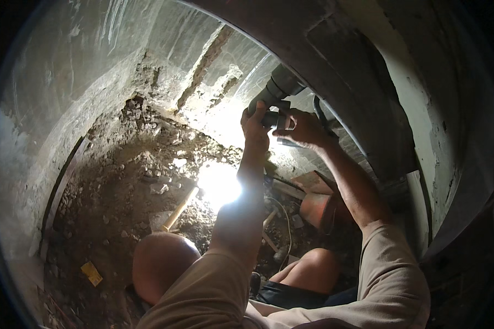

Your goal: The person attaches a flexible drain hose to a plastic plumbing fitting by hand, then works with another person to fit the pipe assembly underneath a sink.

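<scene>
A dark grey plastic drain pipe (284, 82) comes down at a slant from under the overhanging surface and bends at its lower end. My left hand (254, 131) is closed around the pipe fitting at that bend, its thumb up along the side. Close beside it, my right hand (308, 130) curves its thumb and fingers around a short dark pipe piece (284, 119) next to the bend. Shadow and my fingers hide exactly how the two parts meet. Behind my right hand a dark hose or cable (319, 109) loops down.
Glare from a bright lamp (218, 183) washes out the ground below my left forearm. Near it lie a wooden stick (180, 209), rubble (158, 188), a broken-looking orange-red container (316, 208) and a yellow packet (91, 273). A concrete wall (66, 88) curves around the left; a dark slab (357, 71) overhangs the right.
</scene>
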Demonstrator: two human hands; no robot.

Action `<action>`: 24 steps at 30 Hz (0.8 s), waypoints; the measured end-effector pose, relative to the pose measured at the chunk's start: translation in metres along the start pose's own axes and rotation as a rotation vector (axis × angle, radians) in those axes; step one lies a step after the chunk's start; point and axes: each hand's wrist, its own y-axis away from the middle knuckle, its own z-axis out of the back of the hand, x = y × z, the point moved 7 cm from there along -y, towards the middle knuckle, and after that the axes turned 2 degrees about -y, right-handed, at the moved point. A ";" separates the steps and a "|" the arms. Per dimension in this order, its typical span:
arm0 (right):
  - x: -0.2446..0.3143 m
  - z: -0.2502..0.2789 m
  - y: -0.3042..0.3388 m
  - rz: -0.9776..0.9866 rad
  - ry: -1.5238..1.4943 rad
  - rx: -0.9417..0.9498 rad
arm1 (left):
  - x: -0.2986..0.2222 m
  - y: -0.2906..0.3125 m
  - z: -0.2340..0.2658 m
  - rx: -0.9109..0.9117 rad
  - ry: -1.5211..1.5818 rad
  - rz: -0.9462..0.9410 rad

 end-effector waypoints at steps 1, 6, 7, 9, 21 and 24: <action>-0.005 -0.004 0.000 -0.128 -0.149 0.128 | -0.002 0.000 0.002 -0.005 -0.003 0.000; -0.035 -0.016 -0.016 -0.143 -0.338 0.104 | 0.007 -0.003 -0.005 0.042 -0.075 0.093; -0.027 -0.018 -0.014 -0.136 -0.348 0.107 | 0.003 -0.003 0.000 0.035 -0.083 0.087; -0.012 -0.003 -0.003 -0.050 0.006 -0.055 | 0.001 0.001 0.000 0.075 -0.054 0.154; -0.069 -0.019 -0.021 -0.361 -0.426 0.326 | 0.002 0.013 -0.002 -0.021 -0.179 0.225; -0.062 -0.020 -0.025 -0.349 -0.507 0.343 | 0.000 0.011 -0.004 -0.024 -0.167 0.192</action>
